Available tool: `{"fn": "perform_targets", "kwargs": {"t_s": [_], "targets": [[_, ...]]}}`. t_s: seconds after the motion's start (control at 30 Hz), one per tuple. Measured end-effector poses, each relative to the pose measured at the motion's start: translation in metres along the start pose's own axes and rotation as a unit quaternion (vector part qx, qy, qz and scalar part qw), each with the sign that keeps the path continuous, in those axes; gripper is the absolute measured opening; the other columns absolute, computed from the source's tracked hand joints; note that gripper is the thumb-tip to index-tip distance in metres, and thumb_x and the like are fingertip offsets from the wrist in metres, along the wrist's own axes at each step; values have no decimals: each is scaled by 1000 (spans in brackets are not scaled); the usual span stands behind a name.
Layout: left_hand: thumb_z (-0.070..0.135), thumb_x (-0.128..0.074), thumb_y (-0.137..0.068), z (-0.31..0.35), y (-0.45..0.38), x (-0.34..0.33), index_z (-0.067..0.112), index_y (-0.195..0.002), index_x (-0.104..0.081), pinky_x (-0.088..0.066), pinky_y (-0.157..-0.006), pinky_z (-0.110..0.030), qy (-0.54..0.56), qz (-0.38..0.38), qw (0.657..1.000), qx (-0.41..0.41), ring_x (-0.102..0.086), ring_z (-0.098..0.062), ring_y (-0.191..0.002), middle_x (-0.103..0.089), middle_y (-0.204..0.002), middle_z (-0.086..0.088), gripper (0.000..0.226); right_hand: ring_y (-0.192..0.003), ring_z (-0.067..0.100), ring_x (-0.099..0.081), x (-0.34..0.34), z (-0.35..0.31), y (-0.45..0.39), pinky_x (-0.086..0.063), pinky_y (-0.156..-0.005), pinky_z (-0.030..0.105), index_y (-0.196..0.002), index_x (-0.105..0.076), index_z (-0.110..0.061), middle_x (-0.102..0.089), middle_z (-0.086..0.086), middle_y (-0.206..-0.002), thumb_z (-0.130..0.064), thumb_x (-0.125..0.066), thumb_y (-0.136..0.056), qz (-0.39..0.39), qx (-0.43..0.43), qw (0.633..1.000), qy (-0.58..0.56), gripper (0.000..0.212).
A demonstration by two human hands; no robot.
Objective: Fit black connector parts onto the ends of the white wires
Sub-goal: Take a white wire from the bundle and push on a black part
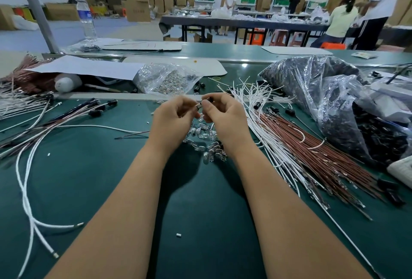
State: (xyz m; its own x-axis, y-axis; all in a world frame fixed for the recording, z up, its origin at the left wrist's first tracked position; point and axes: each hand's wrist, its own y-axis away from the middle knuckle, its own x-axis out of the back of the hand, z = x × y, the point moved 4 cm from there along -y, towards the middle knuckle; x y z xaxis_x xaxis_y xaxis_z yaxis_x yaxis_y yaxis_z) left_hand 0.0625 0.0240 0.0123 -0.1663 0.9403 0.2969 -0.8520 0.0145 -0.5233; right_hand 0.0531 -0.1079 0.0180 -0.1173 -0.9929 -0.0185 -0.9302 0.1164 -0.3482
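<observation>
From the head view, the left hand (172,115) and right hand (225,116) meet, both pinching a black connector part (206,102) between them. The white wires (256,109) fan just right, nearer the right hand, ends pointing away.

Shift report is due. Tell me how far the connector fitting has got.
Done: several wires with black connectors lie at left. In hand: left hand and right hand pinch a small black part together. Left: a big bundle of white wires at right.
</observation>
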Motion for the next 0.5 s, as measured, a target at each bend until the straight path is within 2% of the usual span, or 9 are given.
{"fn": "perform_targets", "kwargs": {"t_s": [0.07,0.13,0.33,0.4,0.5], "targets": [[9,-68,-87,0,0,3,11,-88,-70,-54,-69,-32,0,11,1000,3,-66,-17,-71,-71,-75,-5,3,-70,14,-56,1,4,0,-50,-67,28,-99,-64,-6,-62,9,-82,-4,-62,-91,11,-14,1000,-20,8],[10,-71,-85,1,0,5,8,-87,-73,-54,-72,-36,-5,24,1000,-9,-66,-25,-74,-71,-77,-8,3,-65,10,-55,0,6,0,-49,-63,24,-98,-64,-7,-62,4,-78,-6,-62,-91,14,-22,999,-33,7],[5,-69,-85,3,2,1,13,-81,-72,-50,-66,-23,-5,40,999,-22,-59,-9,-66,-69,-73,-1,9,-60,6,-55,-3,13,0,-48,-63,24,-88,-65,-12,-62,1,-73,-9,-60,-93,3,-26,1000,-7,8],[4,-68,-85,1,1,1,11,-82,-72,-49,-65,-23,-5,44,999,-18,-59,-8,-65,-69,-73,-2,8,-59,7,-55,-5,14,2,-49,-62,23,-83,-66,-14,-63,2,-71,-6,-60,-93,-2,-35,999,-23,14],[5,-68,-85,0,1,0,9,-82,-73,-51,-66,-23,-5,47,999,-15,-62,-11,-67,-70,-74,-3,7,-58,6,-58,-7,16,3,-51,-61,18,-86,-68,-9,-64,4,-72,-3,-62,-91,-1,-45,998,-49,10]]}}
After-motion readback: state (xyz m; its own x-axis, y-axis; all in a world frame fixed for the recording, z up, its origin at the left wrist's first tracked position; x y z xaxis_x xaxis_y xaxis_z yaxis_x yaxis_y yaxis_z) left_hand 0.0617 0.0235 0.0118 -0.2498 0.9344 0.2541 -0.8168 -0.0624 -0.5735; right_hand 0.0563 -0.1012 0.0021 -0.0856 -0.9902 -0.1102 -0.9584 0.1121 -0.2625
